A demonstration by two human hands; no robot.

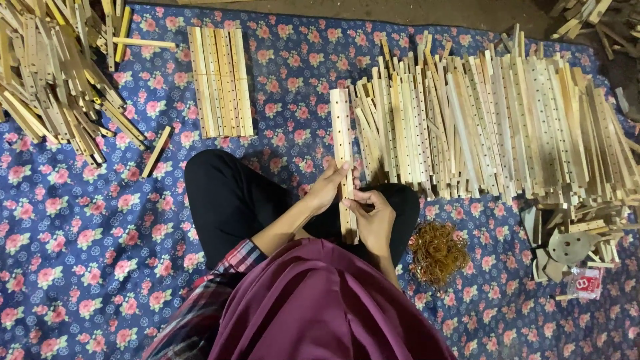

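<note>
Hands both clamped on a small bundle of slats (pixel 343 133): left hand (pixel 328 190) grips it from the left side around mid-length, right hand (pixel 373 217) wraps the lower end, fingers curled over the front. Bundle stands roughly upright over the lap, its top end out over the floral cloth (pixel 80 227), its bottom end between the knees. Whether anything binds the slats together I can't tell; fingers hide that spot. Risks, as I judge them: grip covers only the lower half, so the free upper ends can fan out or one slat can slide through and drop. Bundle sits just beside the big slat stack (pixel 493 127) on the right; a tilt that way knocks the leaning front slats and mixes loose pieces in. Rubber band pile (pixel 438 252) lies near the right knee, and a shift of the leg could scatter it. Neat slat row (pixel 221 80) upper left is well apart, low risk. Messy heap (pixel 57 73) far left is also out of reach. Slat edges look raw, so splinters are possible if the hands slide along the grain.
</note>
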